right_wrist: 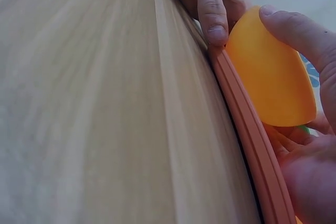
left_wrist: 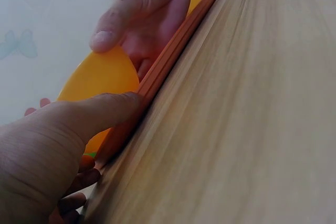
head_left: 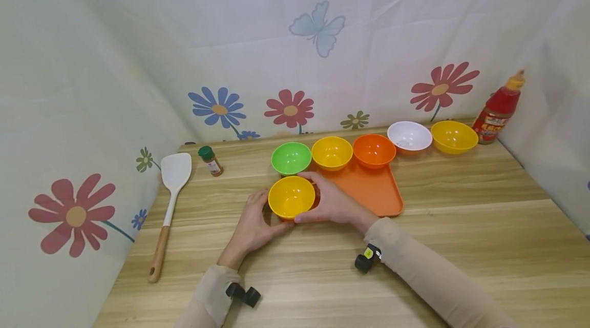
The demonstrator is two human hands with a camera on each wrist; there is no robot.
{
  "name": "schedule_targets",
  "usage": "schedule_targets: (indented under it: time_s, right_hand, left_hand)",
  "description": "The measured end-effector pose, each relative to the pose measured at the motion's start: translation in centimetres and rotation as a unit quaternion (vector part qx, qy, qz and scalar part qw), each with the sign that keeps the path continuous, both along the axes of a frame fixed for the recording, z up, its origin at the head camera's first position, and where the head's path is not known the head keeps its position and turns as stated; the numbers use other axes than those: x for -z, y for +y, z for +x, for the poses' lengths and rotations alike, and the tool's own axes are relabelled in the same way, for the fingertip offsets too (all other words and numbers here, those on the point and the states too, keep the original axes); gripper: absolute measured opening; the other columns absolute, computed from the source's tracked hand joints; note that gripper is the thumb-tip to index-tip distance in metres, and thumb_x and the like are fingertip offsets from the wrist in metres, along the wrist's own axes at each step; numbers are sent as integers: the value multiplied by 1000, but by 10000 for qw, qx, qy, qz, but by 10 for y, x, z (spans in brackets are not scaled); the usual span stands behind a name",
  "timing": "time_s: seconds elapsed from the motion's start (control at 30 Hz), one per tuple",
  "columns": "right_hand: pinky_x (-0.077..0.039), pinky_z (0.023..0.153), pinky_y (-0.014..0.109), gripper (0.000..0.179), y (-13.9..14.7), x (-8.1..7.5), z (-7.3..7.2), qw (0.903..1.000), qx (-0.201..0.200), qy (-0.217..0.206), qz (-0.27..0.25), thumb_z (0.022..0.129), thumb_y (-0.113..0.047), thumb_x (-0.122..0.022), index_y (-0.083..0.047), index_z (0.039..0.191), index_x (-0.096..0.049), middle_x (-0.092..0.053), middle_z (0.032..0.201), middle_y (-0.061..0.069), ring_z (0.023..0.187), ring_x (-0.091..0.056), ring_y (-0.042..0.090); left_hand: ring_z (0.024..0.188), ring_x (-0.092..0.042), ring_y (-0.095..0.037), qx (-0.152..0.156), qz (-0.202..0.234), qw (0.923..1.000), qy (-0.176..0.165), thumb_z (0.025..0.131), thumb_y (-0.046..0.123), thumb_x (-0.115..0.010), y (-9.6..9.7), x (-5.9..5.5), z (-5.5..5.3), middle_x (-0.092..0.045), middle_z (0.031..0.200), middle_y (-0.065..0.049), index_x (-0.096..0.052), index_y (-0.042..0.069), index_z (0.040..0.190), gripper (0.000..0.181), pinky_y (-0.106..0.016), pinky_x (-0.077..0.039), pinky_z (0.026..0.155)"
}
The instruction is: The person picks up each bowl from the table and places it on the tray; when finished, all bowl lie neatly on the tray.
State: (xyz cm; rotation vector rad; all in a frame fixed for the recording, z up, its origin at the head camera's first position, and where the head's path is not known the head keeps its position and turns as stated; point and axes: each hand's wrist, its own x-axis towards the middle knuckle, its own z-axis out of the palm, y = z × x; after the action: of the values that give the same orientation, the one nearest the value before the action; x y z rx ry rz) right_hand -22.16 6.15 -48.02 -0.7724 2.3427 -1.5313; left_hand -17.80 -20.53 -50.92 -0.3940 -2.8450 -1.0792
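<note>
A yellow bowl [head_left: 291, 198] stands upright at the front-left corner of an orange tray [head_left: 375, 192]. My right hand [head_left: 333, 200] holds this bowl from its right side, thumb at the front of the rim and fingers behind. On the other side, my left hand [head_left: 256, 223] grips the tray's left corner; its thumb [left_wrist: 113, 109] lies against the tray's front edge, close under the bowl. Its other fingers curl round the left end, partly hidden. Behind, a green bowl [head_left: 291, 158], another yellow bowl [head_left: 332, 153] and an orange bowl [head_left: 374, 151] stand in a row along the tray's back.
A white bowl [head_left: 409, 137] and a further yellow bowl [head_left: 454, 137] stand right of the tray, beside a red sauce bottle [head_left: 498, 110]. At left are a green-capped spice jar [head_left: 211, 161] and a white spatula [head_left: 170, 200] with a wooden handle. A flowered curtain [head_left: 258, 51] encloses the wooden table [head_left: 318, 277].
</note>
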Motion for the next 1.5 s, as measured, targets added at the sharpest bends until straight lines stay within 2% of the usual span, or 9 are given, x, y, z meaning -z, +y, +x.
schedule_targets:
  time_s: [0.27, 0.37, 0.6, 0.77, 1.0, 1.23, 1.4, 1.5]
  right_hand:
    - [-43, 130, 51, 117, 4, -3, 0, 9997, -190, -62, -165, 82, -34, -102, -17, 174, -32, -48, 168, 3, 146, -57, 26]
    - [-46, 127, 49, 117, 7, -6, -1, 9997, -178, -48, -153, 81, -34, -102, -15, 173, -33, -49, 167, 3, 145, -58, 26]
    - [-48, 126, 53, 112, 18, -18, -2, 9997, -121, 137, -183, 83, -34, -101, -14, 172, -37, -53, 165, 8, 147, -57, 30]
    - [-49, 124, 56, 108, 29, -32, -5, 9992, -42, 163, -365, 83, -33, -102, -16, 171, -40, -52, 166, 14, 147, -57, 37]
    - [-43, 127, 62, 104, 54, -57, -16, 9974, 89, 410, -584, 85, -24, -101, -22, 170, -41, -50, 168, 14, 152, -52, 42]
    - [-40, 130, 60, 101, 86, -86, -32, 9933, 569, 769, -647, 88, -21, -98, -25, 171, -42, -51, 168, 4, 154, -51, 35]
    - [-41, 129, 59, 98, 105, -99, -41, 9901, 818, 888, -722, 88, -20, -96, -28, 170, -43, -52, 167, 1, 152, -52, 30]
    - [-41, 129, 58, 98, 116, -106, -43, 9891, 954, 953, -594, 89, -23, -96, -30, 170, -41, -50, 169, 0, 153, -51, 28]
  left_hand:
    - [149, -49, -33, 2, 35, 10000, 49, 81, 56, -98, 0, 0, 1, -57, 158, -9, -57, 11, 159, 99, -61, -43, 127]
    - [149, -49, -33, 11, 64, 9999, 90, 80, 55, -98, 0, 0, 1, -57, 158, -10, -58, 11, 159, 99, -62, -42, 127]
    - [151, -47, -33, 13, 76, 9999, 66, 80, 54, -99, 0, 0, 0, -57, 159, -10, -59, 11, 158, 98, -60, -40, 129]
    - [151, -48, -34, 30, 103, 9999, 89, 79, 53, -100, 1, -1, 0, -57, 159, -11, -59, 10, 157, 98, -61, -40, 129]
    - [152, -48, -36, 28, 91, 9999, 89, 78, 54, -100, 1, -1, 0, -56, 161, -12, -58, 10, 159, 100, -62, -40, 129]
    - [152, -48, -36, 29, 76, 9999, 104, 79, 53, -100, 0, 0, -1, -56, 160, -13, -58, 10, 159, 99, -62, -41, 128]
    - [152, -48, -37, 7, 82, 9999, 85, 79, 53, -100, 0, -1, 1, -56, 161, -13, -57, 10, 159, 101, -63, -40, 129]
    - [153, -47, -37, -23, 61, 10000, 51, 78, 53, -100, 1, -1, 1, -55, 162, -13, -57, 11, 160, 102, -63, -39, 129]
